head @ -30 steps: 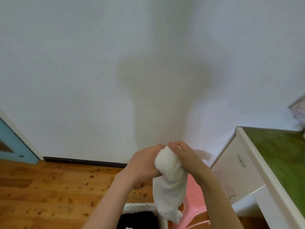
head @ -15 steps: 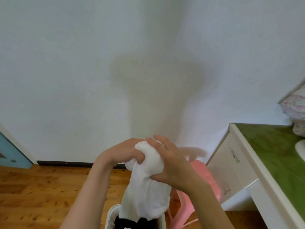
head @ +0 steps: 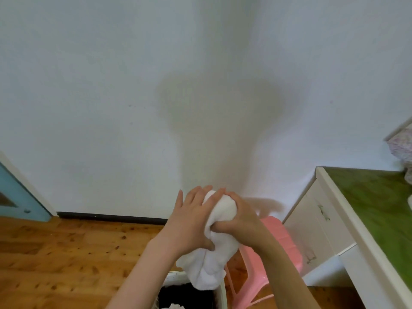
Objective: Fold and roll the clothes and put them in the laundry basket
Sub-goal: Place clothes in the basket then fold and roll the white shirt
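Note:
A rolled white garment (head: 215, 248) hangs upright in front of me, held by both hands. My left hand (head: 189, 221) presses flat against its left side, fingers spread over the top and thumb underneath. My right hand (head: 240, 221) wraps around its upper part from the right. The loose lower end of the garment dangles just above the white laundry basket (head: 176, 278) at the bottom edge, where dark clothes (head: 185, 295) lie inside. Most of the basket is cut off by the frame.
A pink plastic stool (head: 276, 246) stands right of the basket. A white desk with a green top (head: 379, 210) and drawers fills the right side. A white wall is straight ahead, a blue door (head: 15, 201) at far left, wooden floor (head: 66, 259) below.
The hands and garment have shifted right and lower in view. My left hand has opened flatter over the roll, and my right hand has moved to grip it around the upper part.

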The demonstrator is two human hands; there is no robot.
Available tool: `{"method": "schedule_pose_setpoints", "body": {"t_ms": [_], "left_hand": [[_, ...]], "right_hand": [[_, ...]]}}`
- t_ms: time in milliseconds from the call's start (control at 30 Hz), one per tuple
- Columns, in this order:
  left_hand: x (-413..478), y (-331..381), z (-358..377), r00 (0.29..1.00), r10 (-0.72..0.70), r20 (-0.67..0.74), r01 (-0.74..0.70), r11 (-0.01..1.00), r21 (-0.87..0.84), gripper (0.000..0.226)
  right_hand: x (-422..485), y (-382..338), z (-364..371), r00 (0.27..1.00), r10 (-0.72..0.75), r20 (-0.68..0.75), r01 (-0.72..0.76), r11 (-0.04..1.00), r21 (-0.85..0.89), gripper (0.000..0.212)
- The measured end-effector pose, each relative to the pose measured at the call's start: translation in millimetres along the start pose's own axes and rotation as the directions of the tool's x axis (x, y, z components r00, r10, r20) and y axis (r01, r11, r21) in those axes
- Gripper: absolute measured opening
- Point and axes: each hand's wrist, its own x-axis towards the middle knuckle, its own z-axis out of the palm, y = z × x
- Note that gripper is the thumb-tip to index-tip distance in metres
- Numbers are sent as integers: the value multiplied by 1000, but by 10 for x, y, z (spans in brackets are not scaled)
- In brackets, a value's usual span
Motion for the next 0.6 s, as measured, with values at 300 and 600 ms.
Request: {"method": "schedule_pose_setpoints", "body": {"t_ms": [300, 600], "left_hand": [[89, -149, 12, 983, -105, -152, 19, 875, -483, 90], [124, -379, -335, 991, 12, 130, 92, 647, -757, 76]], "right_hand": [[-21, -48, -88, 996, -56, -64, 60, 997, 54, 99], [-71, 60, 3, 974, -224, 45, 224, 975, 18, 120]]}}
